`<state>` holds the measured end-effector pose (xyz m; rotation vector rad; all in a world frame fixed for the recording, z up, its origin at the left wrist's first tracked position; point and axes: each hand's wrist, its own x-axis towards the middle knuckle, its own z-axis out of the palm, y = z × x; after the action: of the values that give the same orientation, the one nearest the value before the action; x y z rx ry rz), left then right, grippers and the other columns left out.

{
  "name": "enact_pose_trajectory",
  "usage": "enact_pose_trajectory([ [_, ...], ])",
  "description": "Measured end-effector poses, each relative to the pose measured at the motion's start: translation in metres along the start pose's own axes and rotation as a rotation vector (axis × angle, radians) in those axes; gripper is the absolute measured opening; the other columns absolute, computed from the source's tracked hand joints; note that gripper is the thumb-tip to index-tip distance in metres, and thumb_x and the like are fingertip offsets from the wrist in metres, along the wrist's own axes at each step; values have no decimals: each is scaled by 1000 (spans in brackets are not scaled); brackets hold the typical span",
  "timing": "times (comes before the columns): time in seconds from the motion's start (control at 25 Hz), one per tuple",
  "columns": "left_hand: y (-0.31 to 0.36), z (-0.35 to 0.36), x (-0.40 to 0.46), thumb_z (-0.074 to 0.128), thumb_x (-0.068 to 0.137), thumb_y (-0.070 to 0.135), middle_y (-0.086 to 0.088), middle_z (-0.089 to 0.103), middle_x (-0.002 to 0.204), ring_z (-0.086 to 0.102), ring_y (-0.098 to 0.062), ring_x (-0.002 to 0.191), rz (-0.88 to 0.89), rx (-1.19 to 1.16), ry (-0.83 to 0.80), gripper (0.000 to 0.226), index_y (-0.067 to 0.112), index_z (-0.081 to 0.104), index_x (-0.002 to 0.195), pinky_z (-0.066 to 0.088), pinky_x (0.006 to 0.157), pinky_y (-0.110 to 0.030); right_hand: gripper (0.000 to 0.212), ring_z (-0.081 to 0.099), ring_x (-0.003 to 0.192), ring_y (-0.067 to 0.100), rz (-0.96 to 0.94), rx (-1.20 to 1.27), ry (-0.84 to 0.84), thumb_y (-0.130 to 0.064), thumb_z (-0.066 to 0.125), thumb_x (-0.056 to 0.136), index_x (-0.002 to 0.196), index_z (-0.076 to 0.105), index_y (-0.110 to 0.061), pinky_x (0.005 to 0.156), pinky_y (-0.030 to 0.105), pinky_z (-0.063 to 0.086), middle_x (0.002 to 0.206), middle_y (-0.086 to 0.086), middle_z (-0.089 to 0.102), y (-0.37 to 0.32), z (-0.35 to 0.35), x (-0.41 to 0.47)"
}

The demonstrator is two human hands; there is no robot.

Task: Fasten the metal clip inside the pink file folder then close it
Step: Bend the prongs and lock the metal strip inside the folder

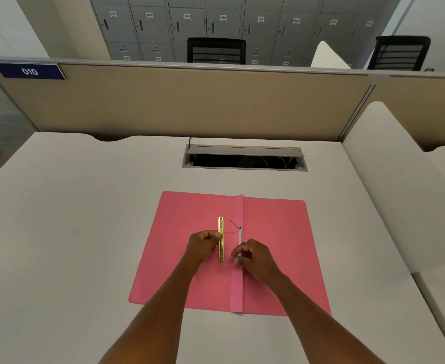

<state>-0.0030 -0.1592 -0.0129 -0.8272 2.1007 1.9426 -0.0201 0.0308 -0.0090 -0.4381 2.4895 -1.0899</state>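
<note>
A pale, matte worktop [71, 245] fills the near ground, bare on both sides of the work. On it, in the near middle, the pink file folder [276, 245] lies open and flat, its spine strip running near to far down the centre, its near edge a little back from the worktop's near edge.

Two bare forearms reach in from the near edge and meet over the folder's middle. The left hand [203, 246] has its grip closed on the gold metal clip bar [221, 239], thumb pressed on one face and fingers curled behind; the bar stands lengthwise, near to far, just left of the spine. The right hand [255, 256] has its grip pinched shut on a thin metal prong [232, 258] at the spine; a second prong [234, 224] sticks up at a slant farther along the spine.

Open worktop lies well clear to the left and beyond the folder. Farther off, an open cable tray [245, 160] is sunk into the surface. A white divider [389, 179] rises along the right. Behind, a tan partition [189, 101] carries a blue "010" sign [29, 71], and beyond it stand two black chairs [216, 51] and grey numbered lockers [189, 22].
</note>
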Motion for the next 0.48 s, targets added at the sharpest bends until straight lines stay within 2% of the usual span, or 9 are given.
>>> enact_pose_trajectory([
  [0.2, 6, 11, -1, 67, 92, 16, -4, 69, 80, 59, -12, 70, 11, -42, -27, 13, 8, 76, 96, 50, 65, -20, 10, 55, 75, 2, 3, 29, 52, -16, 73, 80, 84, 76, -24, 66, 8, 36, 87, 0, 68, 0, 7, 4],
  [0.36, 9, 13, -2, 66, 92, 13, -4, 69, 79, 59, -14, 70, -3, -85, -29, 10, 15, 74, 87, 51, 64, -21, 10, 55, 73, 1, 5, 75, 61, -12, 73, 79, 83, 76, -20, 67, 12, 39, 81, -6, 66, 1, 7, 5],
  [0.48, 9, 12, -2, 66, 93, 15, 0, 69, 76, 60, -10, 67, -6, -95, -18, 11, 17, 74, 85, 51, 57, -12, 10, 57, 76, 4, 7, 94, 61, -9, 72, 81, 84, 76, -17, 69, 14, 42, 82, -7, 67, 1, 7, 5],
])
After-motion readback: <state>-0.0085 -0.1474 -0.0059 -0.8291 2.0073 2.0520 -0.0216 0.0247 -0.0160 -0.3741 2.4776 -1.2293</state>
